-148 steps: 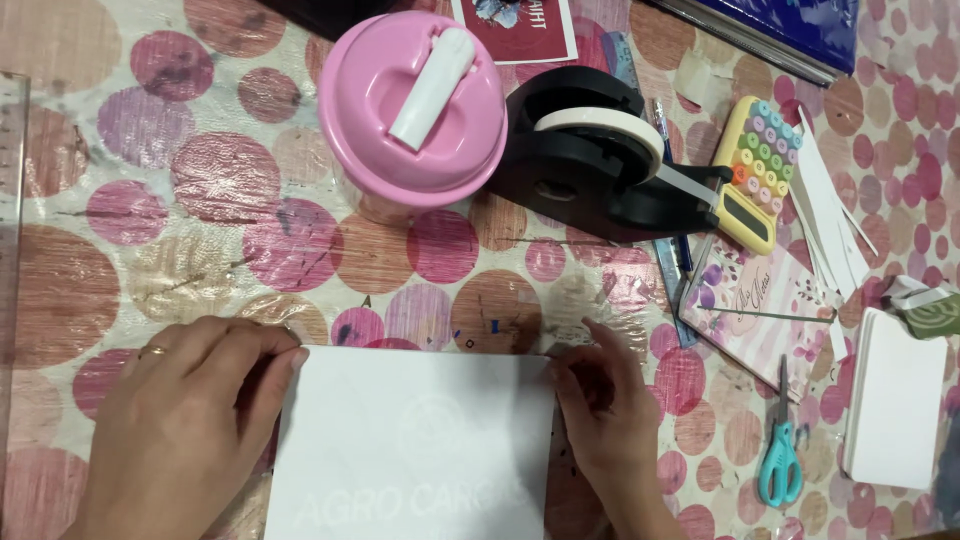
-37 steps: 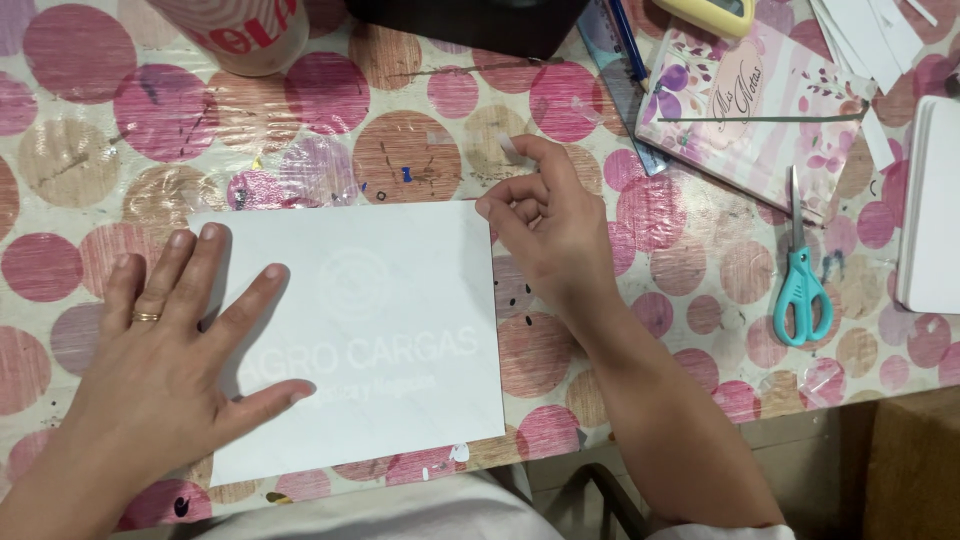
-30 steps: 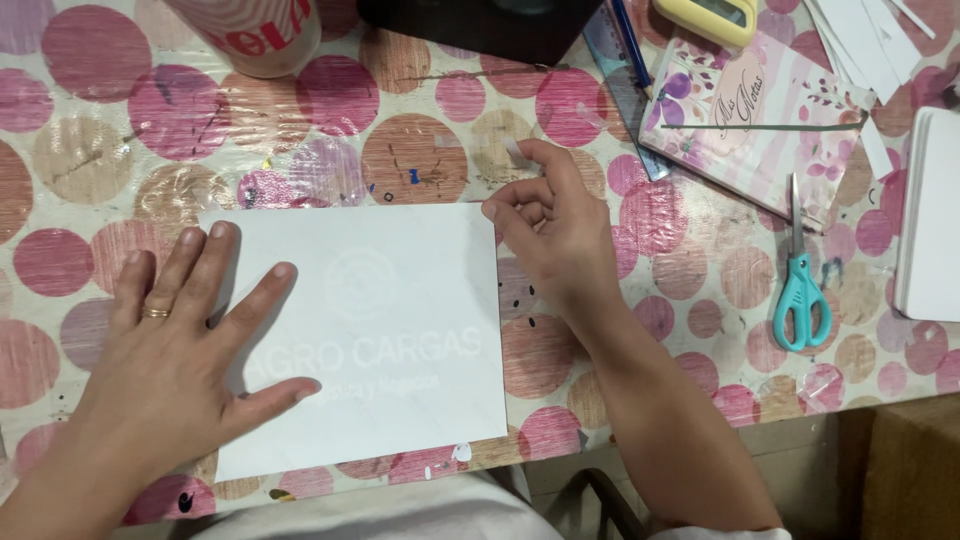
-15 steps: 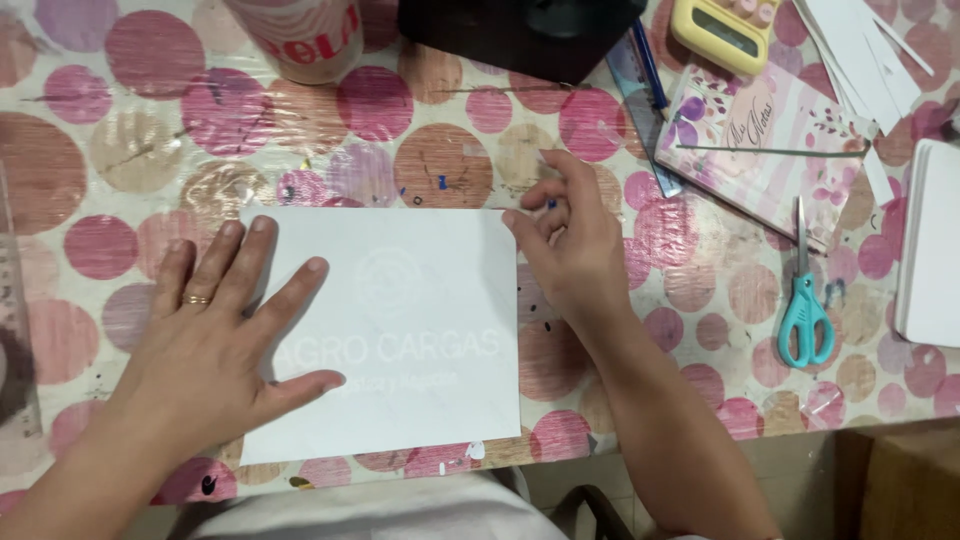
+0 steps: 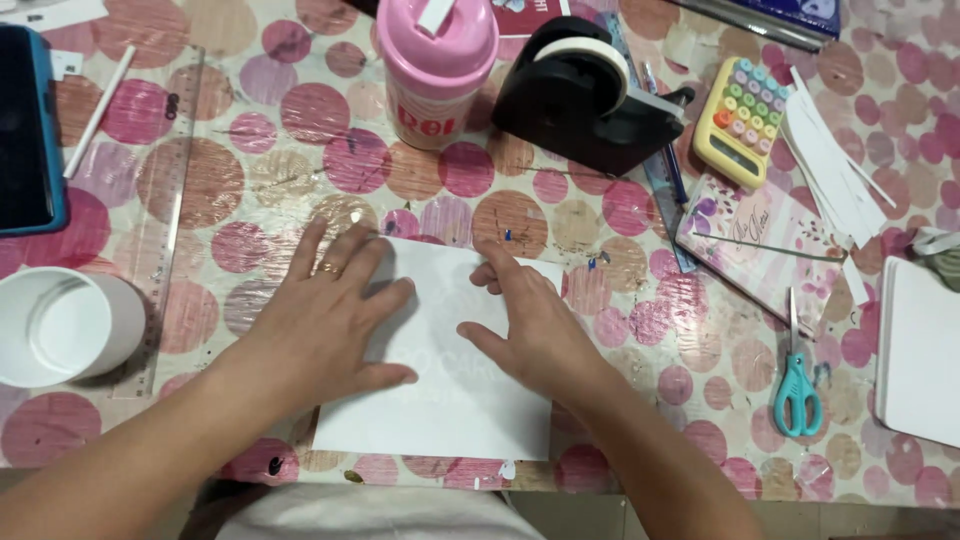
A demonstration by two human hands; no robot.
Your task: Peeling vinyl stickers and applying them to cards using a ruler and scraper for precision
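White paper, a single sheet, lay flat near the front edge of the table, its lower border just short of that edge and its upper border hidden under two hands. One left hand pressed down on the sheet's left half with fingers spread, a ring on one finger; one right hand lay flat on the right half, fingers stretched toward twelve o'clock, gripping nothing. At twelve o'clock from the sheet stood one pink lidded tumbler, and at one o'clock one black tape dispenser, both well apart from the paper with a bare band of dotted cloth between. At two o'clock sat one pastel calculator, beside it a loose stack of white paper strips, too overlapped to count, and one floral notebook. At three o'clock lay one pair of teal scissors, closed, with open cloth between them and the sheet; farther right one white pad ran off the frame. At nine o'clock stood one white cup touching one clear ruler; at ten o'clock lay one dark phone in a blue case and one white stick. The freest room lay left of the sheet, between the left wrist and the cup.
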